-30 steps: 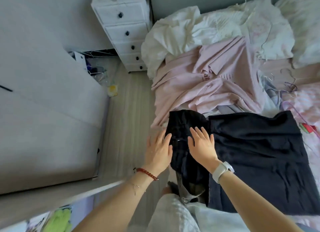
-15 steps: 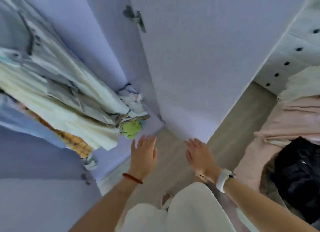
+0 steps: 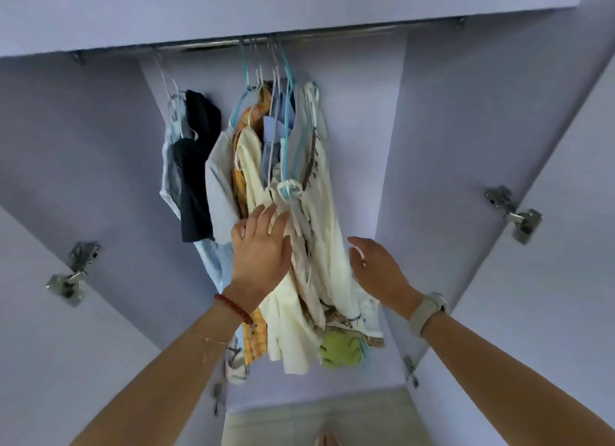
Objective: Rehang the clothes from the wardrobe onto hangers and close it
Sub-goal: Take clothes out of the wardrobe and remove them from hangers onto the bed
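The lilac wardrobe (image 3: 432, 146) stands open in front of me. A metal rail (image 3: 332, 34) runs across its top. Several garments hang from it on hangers (image 3: 286, 79): a black top (image 3: 196, 166) at the left, then grey, orange and cream clothes (image 3: 319, 239) bunched in the middle. My left hand (image 3: 261, 252) lies flat on the cream clothes with fingers spread, holding nothing. My right hand (image 3: 379, 269) is open just right of the bunch, palm turned toward it, not touching as far as I can tell.
Both wardrobe doors stand wide open, the left door (image 3: 50, 346) and the right door (image 3: 549, 312), each with metal hinges (image 3: 514, 212). A green item (image 3: 339, 349) sits low among the hems. Pale floor (image 3: 316, 419) shows at the bottom.
I have turned from the bed with the dark garment to face the wardrobe. Both hands rose from near the floor up to the hanging clothes; the left now touches them.
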